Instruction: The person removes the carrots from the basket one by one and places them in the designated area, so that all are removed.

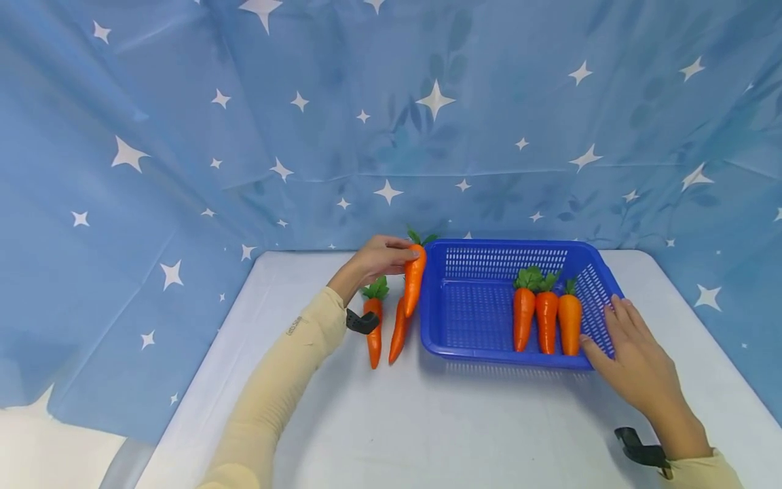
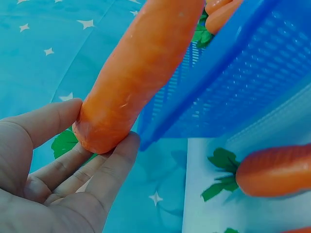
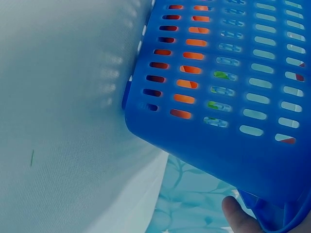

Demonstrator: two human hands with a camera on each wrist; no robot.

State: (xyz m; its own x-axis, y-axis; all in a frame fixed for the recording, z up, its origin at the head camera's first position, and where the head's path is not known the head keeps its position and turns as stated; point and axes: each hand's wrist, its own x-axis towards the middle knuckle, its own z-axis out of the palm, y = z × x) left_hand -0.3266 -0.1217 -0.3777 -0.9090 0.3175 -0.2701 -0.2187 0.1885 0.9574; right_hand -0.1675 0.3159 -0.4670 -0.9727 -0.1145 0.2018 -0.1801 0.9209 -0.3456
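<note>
My left hand point(image 1: 380, 259) pinches an orange carrot point(image 1: 414, 280) by its leafy top end, thumb on one side and fingers on the other. The carrot hangs tip down just left of the blue plastic basket point(image 1: 507, 243), overlapping another carrot in the head view. In the left wrist view, this carrot point(image 2: 138, 63) fills the upper middle. Three carrots point(image 1: 546, 322) with green leaves lie side by side in the basket's right half. My right hand point(image 1: 641, 370) rests at the basket's right rim with extended fingers; one fingertip point(image 3: 235, 213) shows beside the rim in the right wrist view.
Two carrots lie on the white table left of the basket: one point(image 1: 374, 334) near my left wrist, another point(image 1: 399, 333) closer to the basket. Behind the table point(image 1: 476, 428) hangs a blue curtain point(image 1: 342, 136) with white stars. Black bands circle both wrists.
</note>
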